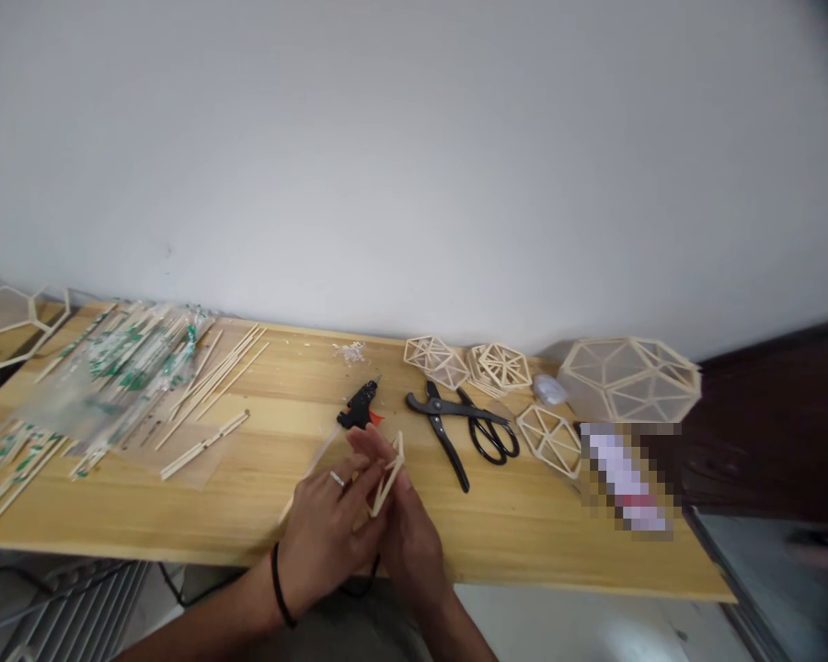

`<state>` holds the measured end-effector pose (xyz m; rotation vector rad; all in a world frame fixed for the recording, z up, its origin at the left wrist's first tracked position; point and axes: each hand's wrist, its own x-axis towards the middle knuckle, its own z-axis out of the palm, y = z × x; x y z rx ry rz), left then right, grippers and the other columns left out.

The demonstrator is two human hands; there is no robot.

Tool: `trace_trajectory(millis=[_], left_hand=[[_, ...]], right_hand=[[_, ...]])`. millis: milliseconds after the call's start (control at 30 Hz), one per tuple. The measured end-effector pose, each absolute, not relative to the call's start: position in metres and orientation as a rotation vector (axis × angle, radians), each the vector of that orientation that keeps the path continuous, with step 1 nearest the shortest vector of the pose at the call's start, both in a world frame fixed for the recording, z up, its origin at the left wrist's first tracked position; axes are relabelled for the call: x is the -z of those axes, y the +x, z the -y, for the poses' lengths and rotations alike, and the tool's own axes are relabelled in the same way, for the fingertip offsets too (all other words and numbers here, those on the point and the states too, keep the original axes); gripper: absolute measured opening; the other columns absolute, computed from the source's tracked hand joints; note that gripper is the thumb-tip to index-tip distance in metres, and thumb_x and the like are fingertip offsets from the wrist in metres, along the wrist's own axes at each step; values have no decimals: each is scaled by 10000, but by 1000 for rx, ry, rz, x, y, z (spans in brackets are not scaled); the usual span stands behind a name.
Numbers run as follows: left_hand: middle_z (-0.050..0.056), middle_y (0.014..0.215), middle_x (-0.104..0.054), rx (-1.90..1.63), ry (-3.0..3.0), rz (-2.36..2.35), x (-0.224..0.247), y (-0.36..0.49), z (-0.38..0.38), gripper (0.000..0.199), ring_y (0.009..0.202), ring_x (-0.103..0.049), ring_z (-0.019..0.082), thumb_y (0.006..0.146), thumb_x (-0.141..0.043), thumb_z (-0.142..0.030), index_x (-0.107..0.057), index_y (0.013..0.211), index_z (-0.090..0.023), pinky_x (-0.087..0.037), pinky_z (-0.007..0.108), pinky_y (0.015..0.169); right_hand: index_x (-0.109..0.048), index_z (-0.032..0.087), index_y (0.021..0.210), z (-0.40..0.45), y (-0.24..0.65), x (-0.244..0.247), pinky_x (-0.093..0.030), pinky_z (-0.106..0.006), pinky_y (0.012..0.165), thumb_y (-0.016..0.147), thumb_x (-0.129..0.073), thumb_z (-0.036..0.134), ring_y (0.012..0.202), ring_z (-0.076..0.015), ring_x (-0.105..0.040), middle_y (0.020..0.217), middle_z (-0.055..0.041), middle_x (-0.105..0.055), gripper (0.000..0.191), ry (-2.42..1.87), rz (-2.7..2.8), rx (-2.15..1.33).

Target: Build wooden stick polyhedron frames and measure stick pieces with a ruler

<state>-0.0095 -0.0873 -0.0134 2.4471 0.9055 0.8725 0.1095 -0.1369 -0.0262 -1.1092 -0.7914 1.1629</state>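
Near the front edge of the tabletop (pixel 524 542), the left hand (pixel 332 522) and right hand (pixel 414 538) pinch a stick frame (pixel 387 486). Toward the back edge lies a glue gun (pixel 359 406).

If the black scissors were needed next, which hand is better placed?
Probably the right hand: it is nearer the scissors, on its own side, though both hands touch the stick frame. The left hand would reach across.

Pale grey wall (pixel 414 165), wooden table (pixel 524 542)
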Motion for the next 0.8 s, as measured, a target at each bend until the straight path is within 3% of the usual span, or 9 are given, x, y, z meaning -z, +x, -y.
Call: trace_trajectory(millis=[167, 300, 433, 600, 700, 800], left_hand=[[70, 1084, -760, -915, 2438, -969, 12, -8, 74, 211, 947, -751, 200, 1006, -574, -185, -728, 1136, -249, -597, 298, 791], [54, 906, -747, -1001, 2339, -1022, 7, -14, 61, 172, 833, -738, 177, 1030, -549, -236, -719, 1034, -216, -565, 266, 707], [43, 866, -729, -1077, 2387, -931, 9, -18, 57, 149, 780, -721, 175, 1020, -549, -216, -692, 980, -203, -547, 267, 687], [61, 1095, -750, -1020, 2414, -829, 20, -9, 73, 245, 924, -744, 192, 948, -544, -95, -664, 1115, -227, -580, 289, 769], [100, 1264, -695, -898, 2344, -816, 21, -7, 78, 431, 1103, -716, 238, 933, -613, -153, -574, 1355, -230, -611, 356, 890], [130, 1323, -637, -851, 2299, -813, 22, -15, 73, 521, 1155, -687, 248, 969, -593, -193, -490, 1478, -231, -620, 388, 921]], right_hand=[[-524, 285, 1560, 140, 110, 23, -433, -517, 1217, 1087, -403, 519, 1489, -251, -492, 1617, -89, -506, 541, -1047, 869, -1139], [-506, 361, 1558, 142, 115, 13, -383, -543, 1244, 1055, -547, 465, 1523, -247, -446, 1660, -40, -452, 515, -1067, 913, -1169], [-580, 339, 1496, 143, 112, 6, -457, -493, 1205, 1030, -610, 425, 1459, -250, -537, 1580, -60, -561, 475, -1157, 901, -1148], [-704, 264, 1340, 139, 118, 10, -541, -468, 1118, 949, -711, 370, 1289, -270, -682, 1384, -102, -719, 405, -1323, 958, -992], [-754, 252, 1229, 130, 147, 9, -582, -452, 1032, 945, -685, 351, 1156, -267, -740, 1234, -92, -786, 308, -1421, 1169, -872], [-757, 250, 1190, 115, 204, -4, -598, -411, 933, 984, -626, 368, 1057, -258, -761, 1120, -80, -813, 271, -1579, 1410, -662]])
